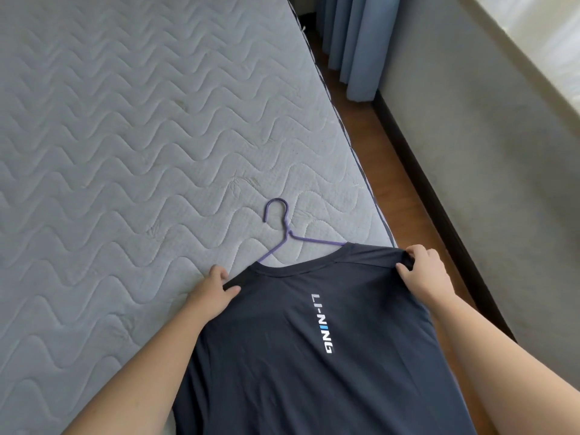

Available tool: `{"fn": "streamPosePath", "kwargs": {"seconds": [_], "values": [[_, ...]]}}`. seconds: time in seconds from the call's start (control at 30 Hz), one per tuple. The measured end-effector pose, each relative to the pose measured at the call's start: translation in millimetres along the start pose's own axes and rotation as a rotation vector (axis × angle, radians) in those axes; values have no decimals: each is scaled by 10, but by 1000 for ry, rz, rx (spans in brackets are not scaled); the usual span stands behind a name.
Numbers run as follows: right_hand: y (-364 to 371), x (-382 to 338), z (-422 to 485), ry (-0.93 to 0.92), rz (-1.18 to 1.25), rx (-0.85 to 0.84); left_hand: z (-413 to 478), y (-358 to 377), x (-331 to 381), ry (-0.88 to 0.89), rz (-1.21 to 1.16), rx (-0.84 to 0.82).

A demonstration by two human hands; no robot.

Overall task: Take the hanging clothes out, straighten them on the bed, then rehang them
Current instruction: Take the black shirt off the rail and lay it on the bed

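2 hands, left hand and right hand, pinch the navy shirt shoulders, purple hanger inside.

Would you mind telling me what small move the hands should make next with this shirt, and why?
Probably draw the shirt a little leftward and lower it flat onto the mattress. The left hand and right hand each pinch a shoulder, but the right shoulder sits past the bed's edge. The purple hanger lies at the collar; whether its arms are inside is unclear.
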State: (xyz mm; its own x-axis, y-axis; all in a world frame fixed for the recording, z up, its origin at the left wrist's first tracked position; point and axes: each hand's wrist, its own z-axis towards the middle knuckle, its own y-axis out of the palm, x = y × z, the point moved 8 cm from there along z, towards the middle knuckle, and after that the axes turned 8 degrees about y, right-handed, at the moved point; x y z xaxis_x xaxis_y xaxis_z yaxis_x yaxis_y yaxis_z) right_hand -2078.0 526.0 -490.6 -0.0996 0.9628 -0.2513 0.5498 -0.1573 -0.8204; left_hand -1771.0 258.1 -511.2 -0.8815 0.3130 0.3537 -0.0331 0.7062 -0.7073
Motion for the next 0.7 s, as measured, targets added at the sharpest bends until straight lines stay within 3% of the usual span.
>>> {"fn": "streamPosePath", "kwargs": {"seconds": [0.13,0.37,0.57,0.7], "values": [[-79,267,-303,29,-2,-85,-289,-118,96,13,245,92],[56,1006,-1148,139,-6,-260,-1368,-44,-51,64,-78,182],[233,1477,-2104,242,132,-394,-2536,500,-562,-467,-662,267],[277,1810,-2687,364,225,-431,-3207,854,-548,-489,-589,110]]}}
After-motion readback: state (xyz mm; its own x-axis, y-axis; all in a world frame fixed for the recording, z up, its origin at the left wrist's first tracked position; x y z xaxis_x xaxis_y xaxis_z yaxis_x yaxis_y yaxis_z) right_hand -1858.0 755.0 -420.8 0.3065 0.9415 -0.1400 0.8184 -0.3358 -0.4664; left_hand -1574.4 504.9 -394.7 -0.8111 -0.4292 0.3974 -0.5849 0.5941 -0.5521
